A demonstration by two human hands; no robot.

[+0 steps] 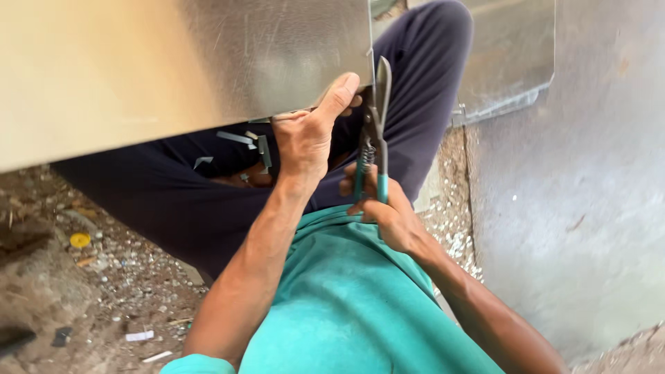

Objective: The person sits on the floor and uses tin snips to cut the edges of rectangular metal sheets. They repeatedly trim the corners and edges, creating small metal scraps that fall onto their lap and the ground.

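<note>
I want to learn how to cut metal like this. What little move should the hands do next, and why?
Probably squeeze the teal-handled tin snips shut. The right hand grips their handles, and the blades stand upright at the right edge of the shiny flat metal sheet. The left hand pinches the sheet's lower edge right beside the blades, steadying it. Thin metal offcuts on the lap suggest trimming in small bites.

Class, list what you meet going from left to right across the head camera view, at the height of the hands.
Yellow cap on the ground → metal scraps on the lap → left hand → snips in the right hand → grey wall.
</note>
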